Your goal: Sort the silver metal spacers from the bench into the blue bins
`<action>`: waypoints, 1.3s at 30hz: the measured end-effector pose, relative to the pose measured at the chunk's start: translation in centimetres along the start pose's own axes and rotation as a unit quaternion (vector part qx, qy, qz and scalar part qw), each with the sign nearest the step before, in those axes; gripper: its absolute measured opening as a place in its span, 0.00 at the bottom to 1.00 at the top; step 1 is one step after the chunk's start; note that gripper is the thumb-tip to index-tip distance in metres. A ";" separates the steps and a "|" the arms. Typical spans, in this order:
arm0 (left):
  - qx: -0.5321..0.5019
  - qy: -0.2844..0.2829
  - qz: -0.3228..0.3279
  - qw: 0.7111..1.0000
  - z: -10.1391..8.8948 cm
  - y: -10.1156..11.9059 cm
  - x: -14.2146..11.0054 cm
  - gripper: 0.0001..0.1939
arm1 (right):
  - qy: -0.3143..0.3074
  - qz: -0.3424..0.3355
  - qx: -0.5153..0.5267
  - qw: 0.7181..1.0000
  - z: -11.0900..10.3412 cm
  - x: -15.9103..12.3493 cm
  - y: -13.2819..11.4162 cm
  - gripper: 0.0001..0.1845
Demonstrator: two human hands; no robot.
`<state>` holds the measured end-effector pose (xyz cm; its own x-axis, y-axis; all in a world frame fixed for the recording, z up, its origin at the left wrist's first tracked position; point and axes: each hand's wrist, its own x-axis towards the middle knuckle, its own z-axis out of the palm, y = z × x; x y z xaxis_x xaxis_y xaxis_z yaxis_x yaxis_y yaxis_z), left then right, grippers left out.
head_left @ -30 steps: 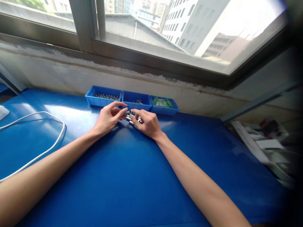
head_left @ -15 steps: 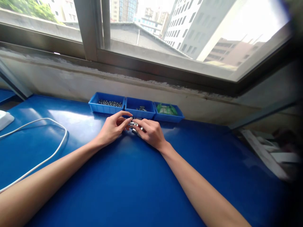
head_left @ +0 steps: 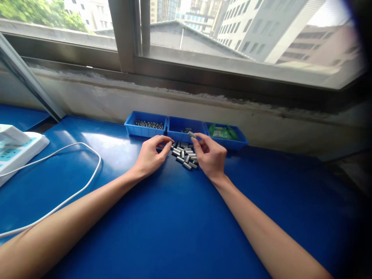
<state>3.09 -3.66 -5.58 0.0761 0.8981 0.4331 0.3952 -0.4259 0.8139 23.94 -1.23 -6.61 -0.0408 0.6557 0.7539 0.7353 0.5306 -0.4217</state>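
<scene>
My right hand pinches a small silver metal block between thumb and fingertips, just in front of the middle blue bin. My left hand has thumb and index finger closed together at the left side of a pile of short metal blocks. Whatever its fingertips hold is too small to make out. The pile lies loose on the blue table, between the two hands. A few similar metal pieces lie in the middle bin.
The left blue bin holds many small metal fasteners. In the right bin is a green plastic bag. A white power strip and white cable occupy the table's left. Behind the bins stands the wall below a window.
My hands have moved apart from working together over metal pieces. The right now holds one block up near the middle bin, and the pile shows between them. The view has shifted left.
</scene>
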 end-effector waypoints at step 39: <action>-0.203 -0.036 -0.053 0.977 0.1 -0.9 -0.3 0.24 | -0.115 -0.027 0.080 0.990 -0.2 -0.2 -0.4 0.13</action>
<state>2.79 -3.54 -6.43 0.1251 0.9387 0.3212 0.0093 -0.3249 0.9457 23.79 -1.72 -6.49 -0.2440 0.7187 0.6511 0.6114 0.6352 -0.4719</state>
